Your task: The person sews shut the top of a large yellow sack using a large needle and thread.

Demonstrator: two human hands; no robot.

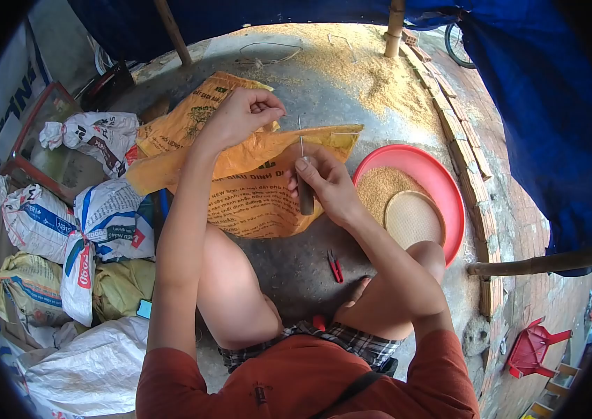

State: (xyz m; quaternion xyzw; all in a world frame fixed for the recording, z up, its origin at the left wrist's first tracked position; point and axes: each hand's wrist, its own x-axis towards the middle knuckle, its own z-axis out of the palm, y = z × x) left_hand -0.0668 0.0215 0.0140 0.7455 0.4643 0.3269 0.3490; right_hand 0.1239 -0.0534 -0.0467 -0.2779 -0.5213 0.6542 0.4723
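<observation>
An orange printed sack point(240, 192) lies spread in front of my knees, its upper edge raised. My right hand point(320, 178) is closed around the dark handle of a thin metal awl point(306, 199), whose shaft points up and crosses the sack's edge. Above the sack, to the left of the awl, my left hand point(250, 113) has its fingers curled together; what they hold, if anything, is too small to tell. Red-handled snips point(336, 267) rest on the floor between my legs.
A red basin point(453, 202) with grain and a round sieve point(415, 218) stands at the right. Several tied sacks point(111, 216) are piled at the left. Grain point(380, 77) covers the floor ahead, beside a brick edging point(467, 150). A red stool point(535, 349) is at lower right.
</observation>
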